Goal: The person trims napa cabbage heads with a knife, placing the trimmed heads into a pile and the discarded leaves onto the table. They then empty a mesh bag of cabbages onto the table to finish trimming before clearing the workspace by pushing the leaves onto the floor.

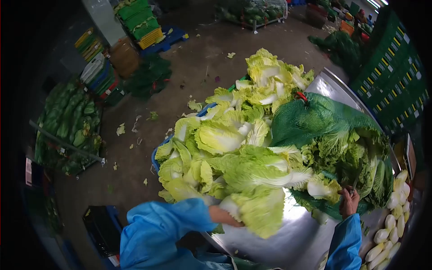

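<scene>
My left hand (225,217) is at the near edge of the leaf pile, its fingers mostly hidden behind a blurred loose cabbage leaf (263,211). Against the green net bag (310,118) on the right, my right hand (349,202) is closed, with a thin handle-like thing between its fingers, too small to name. Leafy cabbages (339,155) lie at the bag's opening, just beyond that hand. A big heap of pale yellow-green leaves (220,137) fills the middle, beside the metal table (294,245).
Trimmed pale cabbages (382,252) lie at the lower right. Green crates (391,72) stand stacked at the right. Netted cabbages (69,121) are on the left, and more crates (139,20) at the upper left. Leaf scraps litter the floor (189,58).
</scene>
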Tool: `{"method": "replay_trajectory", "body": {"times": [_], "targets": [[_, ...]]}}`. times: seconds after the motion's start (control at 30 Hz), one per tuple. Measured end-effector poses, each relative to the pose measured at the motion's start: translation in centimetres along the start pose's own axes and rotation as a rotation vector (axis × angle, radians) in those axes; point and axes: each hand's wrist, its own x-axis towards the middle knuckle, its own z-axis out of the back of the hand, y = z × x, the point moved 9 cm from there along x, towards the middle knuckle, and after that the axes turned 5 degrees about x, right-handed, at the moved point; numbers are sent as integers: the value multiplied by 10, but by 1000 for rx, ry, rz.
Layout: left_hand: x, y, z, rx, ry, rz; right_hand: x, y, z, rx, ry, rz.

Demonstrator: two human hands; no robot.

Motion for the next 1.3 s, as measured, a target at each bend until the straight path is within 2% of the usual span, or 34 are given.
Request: {"method": "replay_trajectory", "body": {"times": [0.07, 0.1, 0.27, 0.33, 0.37, 0.47, 0.53, 0.6, 0.67, 0.73, 0.8, 0.83, 0.87, 0.93, 1.0, 1.03, 1.07, 1.1, 1.17, 1.2, 1.23, 1.27, 1.3], "targets": [[20, -13, 22, 47, -37, -23, -9, -20, 14, 30, -82, -76], [30, -22, 41, 77, -88, -33, -12, -24, 19, 23, -102, -39], [23, -59, 188, 221, -420, -10, -44, -17, 41, -4, -207, -89], [12, -63, 235, 304, -479, 42, -53, -19, 53, -33, -274, -137], [23, -69, 244, 324, -445, 13, -54, -25, 57, -46, -280, -146], [-6, -87, 316, 937, -1102, -74, -56, -11, 27, -54, -267, -174], [11, -52, 338, 943, -1150, 48, -38, -10, 15, -111, -252, -69], [41, 14, 380, 974, -1169, 28, -26, 29, -17, -13, -325, -98], [131, 188, 484, 939, -887, 380, 15, 38, -29, 64, -393, 195], [110, 141, 459, 1076, -1017, 238, 33, 47, -66, 133, -355, -52], [85, 96, 436, 1130, -1140, 114, 61, 35, -94, 30, -355, -2], [66, 69, 422, 1140, -1212, 96, 80, 10, -93, -139, -420, 75], [38, 13, 400, 1114, -1275, 178, 93, -6, -97, -307, -480, 151], [-20, -106, 349, 1049, -1389, 347, 85, 2, -105, -271, -512, 113], [-37, -167, 325, 922, -1481, 63, 81, -12, -106, 105, -465, 183], [-24, -206, 299, 778, -1358, -262, 85, -21, -101, 36, -429, 155], [-8, -245, 266, 612, -1213, -568, 83, -27, -101, 203, -419, 115], [7, -284, 228, 698, -1162, -741, 79, -28, -99, 257, -422, 76], [33, -358, 163, 1112, -1160, -718, 69, -12, -90, 319, -431, 53], [48, -373, 160, 1118, -1160, -737, 62, -4, -87, 371, -391, -25], [81, -372, 173, 916, -1084, -663, 54, 1, -83, 422, -350, -103], [117, -361, 183, 720, -999, -586, 45, 10, -70, 431, -361, -90], [159, -332, 213, 427, -913, -526, 35, 14, -60, 370, -313, -105]]}}
